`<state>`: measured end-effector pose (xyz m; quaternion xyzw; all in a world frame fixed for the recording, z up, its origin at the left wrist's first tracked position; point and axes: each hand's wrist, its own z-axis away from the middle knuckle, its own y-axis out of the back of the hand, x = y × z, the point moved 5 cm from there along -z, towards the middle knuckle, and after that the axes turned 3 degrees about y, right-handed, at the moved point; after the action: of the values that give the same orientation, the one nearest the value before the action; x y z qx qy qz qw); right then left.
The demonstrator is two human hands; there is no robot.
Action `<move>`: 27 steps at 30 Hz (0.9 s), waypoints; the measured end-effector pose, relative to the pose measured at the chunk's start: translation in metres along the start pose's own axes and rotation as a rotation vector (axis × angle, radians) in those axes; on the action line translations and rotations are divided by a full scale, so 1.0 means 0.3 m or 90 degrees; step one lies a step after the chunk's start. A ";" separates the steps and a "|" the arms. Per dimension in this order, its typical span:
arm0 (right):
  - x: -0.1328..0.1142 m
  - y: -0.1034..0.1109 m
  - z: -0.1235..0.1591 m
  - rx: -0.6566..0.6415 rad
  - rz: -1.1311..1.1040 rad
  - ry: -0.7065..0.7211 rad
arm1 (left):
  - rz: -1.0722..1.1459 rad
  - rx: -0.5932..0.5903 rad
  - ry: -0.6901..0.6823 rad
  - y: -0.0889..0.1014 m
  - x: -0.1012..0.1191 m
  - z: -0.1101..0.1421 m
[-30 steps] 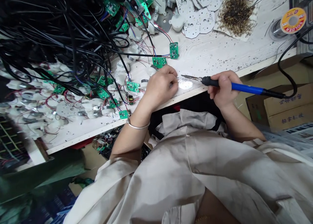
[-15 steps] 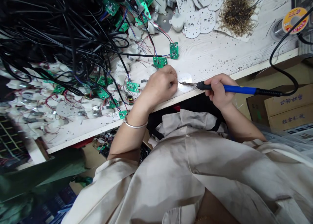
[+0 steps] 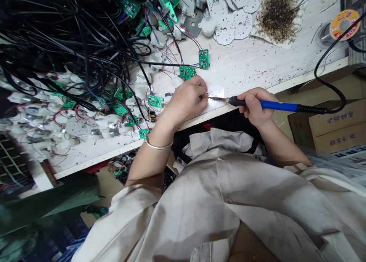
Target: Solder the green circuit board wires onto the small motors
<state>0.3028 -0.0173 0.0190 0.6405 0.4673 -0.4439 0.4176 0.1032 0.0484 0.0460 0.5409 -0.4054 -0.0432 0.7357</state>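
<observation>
My right hand is closed around the blue and black handle of a soldering iron. Its tip points left and lies over a white LED board near the table's front edge. At the left side of that board is my left hand, with thumb and fingers pinched together by the iron's tip. What those fingers hold, if anything, is hidden. A green circuit board with wires lies just beyond my left knuckles, and another green circuit board is a little farther back.
A heap of black cables and white motors fills the left. White LED boards lie at the back, beside a dirty pad covered in dark crumbs. A solder spool stands at the right, near the iron's cord. Below sits a cardboard box.
The soldering iron and my right hand have shifted very slightly left. My left hand stays in place at the LED board.
</observation>
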 end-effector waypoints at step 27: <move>-0.030 -0.104 0.040 -0.044 0.354 0.383 | -0.215 0.091 -0.148 0.083 -0.019 0.134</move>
<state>0.2688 -0.0240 0.0207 0.8290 0.3925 -0.0909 0.3879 0.0643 0.0311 0.0669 0.6434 -0.3929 -0.1990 0.6261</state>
